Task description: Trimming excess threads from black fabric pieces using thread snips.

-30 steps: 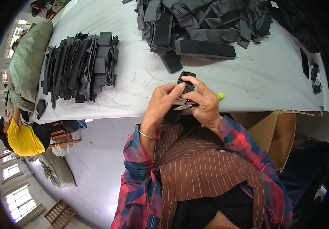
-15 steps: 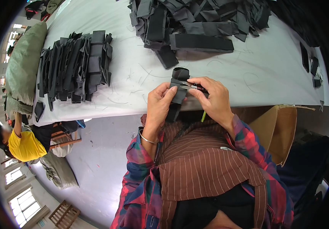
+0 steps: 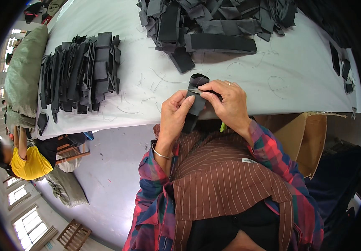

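A folded dark grey fabric strip [image 3: 196, 106] is pinched between the thumb and fingers of my left hand [image 3: 173, 113], just over the table's near edge. Its upper end curls into a loop. My right hand [image 3: 231, 104] is closed around small thread snips [image 3: 195, 90], whose pale metal blades lie against the strip near my left thumb. Most of the snips' handle is hidden by the fingers; a bright green piece [image 3: 222, 126] hangs below that hand. Whether the blade tips have a thread between them is too small to tell.
Beyond my hands a loose heap of dark strips [image 3: 220, 43] covers the white table [image 3: 251, 90]. A neater row of strips [image 3: 78, 75] lies left, by a green sack [image 3: 26, 75]. A cardboard box [image 3: 312, 144] stands right. Someone in yellow [image 3: 32, 163] is at far left.
The snips' blades, spread apart before, now lie together on the strip. My right hand has turned and shifted slightly up and left. The person in yellow has moved their arms.
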Demonstrator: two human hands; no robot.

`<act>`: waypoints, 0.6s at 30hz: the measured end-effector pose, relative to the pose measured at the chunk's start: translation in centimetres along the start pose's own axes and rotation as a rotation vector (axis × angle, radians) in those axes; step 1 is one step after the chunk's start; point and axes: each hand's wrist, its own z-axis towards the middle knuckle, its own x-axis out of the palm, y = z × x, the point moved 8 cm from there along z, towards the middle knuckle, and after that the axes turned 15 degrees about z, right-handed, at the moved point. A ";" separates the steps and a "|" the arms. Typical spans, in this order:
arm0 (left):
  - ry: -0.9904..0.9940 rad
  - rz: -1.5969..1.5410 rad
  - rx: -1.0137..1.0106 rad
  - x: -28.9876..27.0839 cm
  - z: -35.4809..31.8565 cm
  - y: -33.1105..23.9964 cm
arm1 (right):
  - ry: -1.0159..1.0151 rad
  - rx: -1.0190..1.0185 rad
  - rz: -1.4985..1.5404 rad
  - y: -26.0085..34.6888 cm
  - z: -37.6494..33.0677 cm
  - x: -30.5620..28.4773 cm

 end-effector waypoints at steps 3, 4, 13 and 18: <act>-0.006 -0.060 -0.007 0.2 -0.2 -0.2 | 0.027 0.025 -0.052 -0.1 -0.1 0.0; 0.003 -0.064 -0.025 0.2 -0.3 -0.1 | -0.040 0.103 0.117 -0.9 -0.3 -0.3; -0.048 -0.020 0.009 0.3 -3.0 -2.0 | -0.074 0.158 0.302 0.1 1.0 -1.3; -0.220 0.294 0.214 -0.2 -7.6 -8.2 | -0.132 0.118 0.690 6.3 2.0 -4.2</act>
